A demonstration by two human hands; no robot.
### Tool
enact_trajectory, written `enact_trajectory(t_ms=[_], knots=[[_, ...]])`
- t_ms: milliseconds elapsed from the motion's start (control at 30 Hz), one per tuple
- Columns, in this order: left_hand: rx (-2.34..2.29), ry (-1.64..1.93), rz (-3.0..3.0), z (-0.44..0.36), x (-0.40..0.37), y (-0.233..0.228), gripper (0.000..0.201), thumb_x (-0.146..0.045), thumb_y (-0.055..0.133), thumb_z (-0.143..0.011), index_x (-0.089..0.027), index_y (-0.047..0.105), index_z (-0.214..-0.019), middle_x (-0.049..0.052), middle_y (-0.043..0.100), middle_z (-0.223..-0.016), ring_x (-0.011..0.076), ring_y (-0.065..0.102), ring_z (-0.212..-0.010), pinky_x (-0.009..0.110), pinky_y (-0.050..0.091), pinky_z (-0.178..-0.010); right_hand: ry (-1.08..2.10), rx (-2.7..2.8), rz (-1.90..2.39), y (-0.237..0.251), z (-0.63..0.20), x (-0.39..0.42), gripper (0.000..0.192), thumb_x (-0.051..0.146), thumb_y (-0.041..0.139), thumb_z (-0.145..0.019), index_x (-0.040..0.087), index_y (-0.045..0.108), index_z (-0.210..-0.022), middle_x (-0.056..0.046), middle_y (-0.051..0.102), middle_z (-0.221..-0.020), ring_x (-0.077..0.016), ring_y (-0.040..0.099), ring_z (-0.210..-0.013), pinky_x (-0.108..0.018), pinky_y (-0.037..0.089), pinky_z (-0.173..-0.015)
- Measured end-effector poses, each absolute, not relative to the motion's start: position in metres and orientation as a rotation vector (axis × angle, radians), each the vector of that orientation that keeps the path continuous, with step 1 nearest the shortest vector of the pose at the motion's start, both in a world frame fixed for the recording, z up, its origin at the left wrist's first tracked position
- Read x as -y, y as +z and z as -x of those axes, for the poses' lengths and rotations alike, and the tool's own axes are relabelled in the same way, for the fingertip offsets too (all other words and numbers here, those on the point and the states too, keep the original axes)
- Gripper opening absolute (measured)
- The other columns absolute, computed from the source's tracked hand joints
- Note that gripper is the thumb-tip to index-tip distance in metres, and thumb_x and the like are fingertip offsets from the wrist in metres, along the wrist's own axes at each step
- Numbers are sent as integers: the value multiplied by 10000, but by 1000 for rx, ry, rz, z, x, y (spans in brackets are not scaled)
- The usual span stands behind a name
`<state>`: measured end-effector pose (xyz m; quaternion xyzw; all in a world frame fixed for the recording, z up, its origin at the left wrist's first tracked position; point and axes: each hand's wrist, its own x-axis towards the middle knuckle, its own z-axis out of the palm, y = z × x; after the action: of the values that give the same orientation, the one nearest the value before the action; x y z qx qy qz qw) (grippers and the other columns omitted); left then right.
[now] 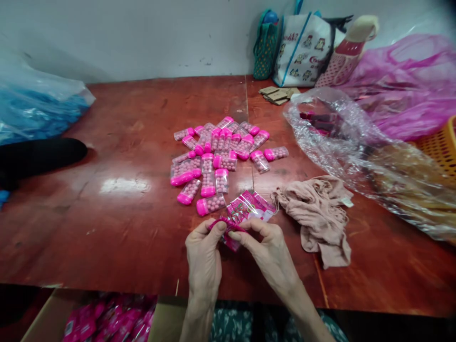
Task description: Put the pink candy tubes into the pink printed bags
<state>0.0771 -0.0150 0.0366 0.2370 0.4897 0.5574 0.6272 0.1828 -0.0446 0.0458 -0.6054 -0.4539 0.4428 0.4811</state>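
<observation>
Here both hands meet over the near edge of the red-brown table point(117, 223). The left hand point(204, 263) has its thumb and forefinger pinched shut on the edge of a pink printed packet point(245, 209), and the right hand point(270, 254) grips the same packet from the other side, its fingers curled round the near end. The packet lies partly on the table just beyond the knuckles; its near end is covered by the fingertips, and whether it is one packet or a few stacked cannot be told.

Just past it lies a heap of small clear tubes with pink caps point(221, 152), filled with pink beads; roughly two dozen, though those piled in the middle overlap too much for an exact count. One crumpled beige cloth point(320, 213) lies just right of the hands. Farther right sprawls one clear plastic bag point(356, 142), its contents blurred, and behind it a pink plastic bag point(402, 85). Three tote bags point(302, 47) stand against the wall. A cardboard box of pink packets point(107, 318) below the table is cut off by the frame
</observation>
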Motion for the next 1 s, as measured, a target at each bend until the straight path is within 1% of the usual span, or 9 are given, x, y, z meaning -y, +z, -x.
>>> enact_trajectory(t_ms=[100, 167, 267, 300, 433, 633, 800, 900, 1000], knots=[[-1136, 1280, -556, -74, 16, 33, 141, -200, 777, -588, -136, 652, -589, -22, 630, -538, 74, 545, -479, 167, 463, -483, 1024, 1157, 1483, 44, -181, 45, 130, 210, 595, -841, 156, 669, -750, -1, 627, -692, -138, 558, -661, -232, 411, -618], [-1136, 1286, -598, -71, 17, 32, 153, -172, 770, -606, -158, 680, -730, -18, 663, -619, 79, 581, -544, 162, 479, -537, 987, 1197, 1488, 44, -182, 45, 167, 203, 564, -861, 159, 659, -732, 3, 602, -679, -133, 534, -655, -232, 388, -616], [-1184, 1366, -800, -67, 19, 32, 382, -116, 759, -618, -224, 653, -969, -18, 685, -793, 95, 620, -704, 166, 492, -648, 954, 1259, 1499, 45, -182, 46, 223, 199, 528, -883, 162, 636, -692, 7, 572, -658, -129, 504, -643, -235, 357, -603], [-1209, 1395, -906, -65, 20, 33, 376, -104, 753, -624, -228, 650, -965, -17, 677, -825, 100, 619, -748, 170, 489, -683, 948, 1277, 1505, 45, -182, 46, 236, 199, 518, -890, 162, 629, -684, 7, 566, -655, -129, 498, -641, -236, 351, -600], [-1198, 1364, -1166, -53, 18, 34, 149, -93, 724, -653, -186, 631, -723, -3, 643, -846, 128, 595, -831, 201, 474, -750, 943, 1350, 1526, 45, -182, 45, 237, 191, 505, -899, 161, 620, -694, 5, 554, -650, -130, 477, -629, -242, 331, -584], [-989, 1100, -977, -38, 14, 37, 25, -180, 676, -713, -158, 669, -723, 60, 675, -884, 170, 595, -840, 251, 465, -754, 915, 1512, 1525, 46, -179, 44, 256, 190, 514, -896, 172, 595, -654, -5, 560, -657, -147, 500, -663, -251, 346, -604], [-1073, 1202, -932, -27, 14, 36, 89, -164, 685, -701, -149, 697, -614, 41, 687, -763, 138, 594, -746, 213, 462, -697, 862, 1583, 1508, 46, -172, 49, 217, 237, 455, -927, 183, 611, -787, -26, 597, -740, -154, 543, -695, -256, 417, -643], [-1149, 1331, -729, -19, 12, 34, 110, -210, 768, -600, -129, 697, -581, 23, 661, -620, 115, 572, -621, 192, 466, -606, 720, 1620, 1577, 54, -165, 38, 163, 241, 469, -918, 182, 617, -886, -46, 613, -812, -178, 549, -744, -286, 442, -689], [-1221, 1414, -558, -10, 8, 31, 196, -241, 822, -506, -111, 705, -595, 28, 676, -608, 104, 578, -597, 174, 473, -587, 465, 1776, 1741, 60, -157, 11, 113, 221, 504, -895, 189, 607, -929, -69, 599, -898, -222, 515, -833, -332, 442, -727]])
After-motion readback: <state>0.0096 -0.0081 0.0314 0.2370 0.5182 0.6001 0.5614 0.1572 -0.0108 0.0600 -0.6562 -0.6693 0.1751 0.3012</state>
